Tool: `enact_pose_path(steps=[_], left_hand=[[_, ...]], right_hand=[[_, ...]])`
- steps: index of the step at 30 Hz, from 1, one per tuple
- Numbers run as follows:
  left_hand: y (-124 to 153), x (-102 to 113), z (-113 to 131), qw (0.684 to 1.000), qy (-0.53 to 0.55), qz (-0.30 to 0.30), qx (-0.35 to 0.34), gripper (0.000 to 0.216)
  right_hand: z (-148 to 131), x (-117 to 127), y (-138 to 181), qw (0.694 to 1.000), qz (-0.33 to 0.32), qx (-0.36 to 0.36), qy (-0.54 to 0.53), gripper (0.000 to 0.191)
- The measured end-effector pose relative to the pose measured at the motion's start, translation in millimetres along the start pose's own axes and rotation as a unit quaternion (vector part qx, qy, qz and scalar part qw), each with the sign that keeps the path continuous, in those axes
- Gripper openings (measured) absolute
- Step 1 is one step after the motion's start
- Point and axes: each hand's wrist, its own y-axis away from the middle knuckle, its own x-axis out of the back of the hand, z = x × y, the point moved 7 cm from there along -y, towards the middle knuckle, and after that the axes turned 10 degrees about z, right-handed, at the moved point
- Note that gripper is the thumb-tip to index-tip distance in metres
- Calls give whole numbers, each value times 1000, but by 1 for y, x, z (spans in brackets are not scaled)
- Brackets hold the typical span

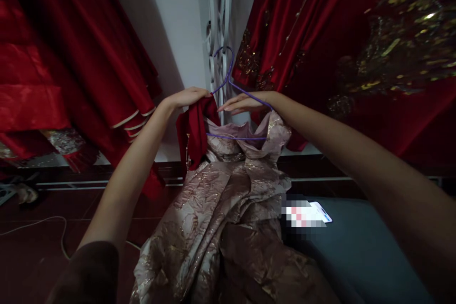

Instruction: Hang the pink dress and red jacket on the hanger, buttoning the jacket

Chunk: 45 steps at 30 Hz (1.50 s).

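A purple wire hanger [233, 86] hangs by its hook from a white ornate rack [218, 33] on the wall. A pink and gold brocade garment [228, 209] with a dark red lining flap [194, 130] hangs on the hanger and spills down toward me. My left hand [187, 97] is closed on the red fabric at the hanger's left shoulder. My right hand [244, 102] lies over the hanger's right arm with fingers stretched out toward the left, touching the wire and the garment's neck.
Red satin dresses [89, 57] hang on the left, and red dresses with gold sequins [356, 47] hang on the right. A phone [322, 211] lies on a dark grey cushion [366, 251] at lower right. A white cable [42, 223] runs across the dark red floor.
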Motion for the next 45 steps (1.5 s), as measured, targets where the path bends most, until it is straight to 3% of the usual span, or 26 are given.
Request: enact_pose_path(steps=[5, 8, 12, 17, 21, 25, 28, 31, 34, 39, 42, 45], left_hand=[[9, -7, -20, 981, 172, 3, 86, 24], [11, -10, -31, 964, 237, 6, 118, 24], [13, -9, -34, 963, 239, 25, 122, 26], [14, -10, -32, 973, 210, 22, 91, 30], [14, -7, -26, 988, 154, 16, 10, 31], [21, -10, -20, 994, -5, -1, -109, 33], [30, -11, -19, 975, -113, 52, -182, 35], [38, -12, -21, 953, -174, 109, -221, 36], [40, -18, -25, 935, -238, 125, -230, 37], [40, -20, -34, 912, -346, 124, -183, 36], [41, -18, -39, 903, -383, 120, -151, 36], [40, -19, -41, 905, -388, 116, -131, 36]], right_hand=[[5, -18, -2, 998, -56, -12, 30, 35], [6, -17, -7, 999, -31, -4, 19, 28], [5, -15, -7, 1000, -7, 13, 21, 19], [12, -14, -8, 1000, 13, 4, 16, 15], [20, 5, -18, 991, 102, 3, 88, 30], [18, 42, -16, 940, 222, -24, 257, 29], [11, 69, 4, 865, 312, -59, 389, 26], [18, 91, 36, 797, 358, -116, 473, 26], [44, 115, 71, 776, 364, -173, 484, 32], [70, 143, 118, 738, 360, -191, 538, 31], [63, 138, 136, 701, 365, -197, 580, 35], [46, 114, 138, 719, 322, -158, 595, 51]])
